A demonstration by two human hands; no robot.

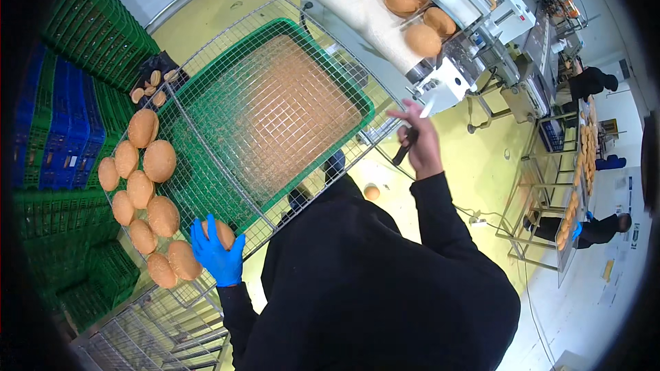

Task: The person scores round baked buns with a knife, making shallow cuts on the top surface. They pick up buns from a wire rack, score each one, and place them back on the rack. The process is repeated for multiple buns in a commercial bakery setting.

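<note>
My left hand (219, 255), in a blue glove, is at the near left part of a wire rack (206, 157), with a round bun (220, 233) between its thumb and fingers. The palm hides part of that bun. To its left, several golden-brown buns (140, 189) lie grouped on the rack's left end. My bare right hand (424, 144) holds a knife (407, 147) by its black handle, off the rack's right side; the pale blade points up and away. Beneath the wires sits a green plastic tub (281, 26) with brown crumbs (299, 108) in it.
Beyond the rack, a white conveyor belt (356, 15) carries several buns (402, 2). Stacked green crates (98, 26) and blue crates (72, 129) stand left. One bun (371, 192) lies on the yellow floor. Two people work near a bun-laden table (572, 211) at right.
</note>
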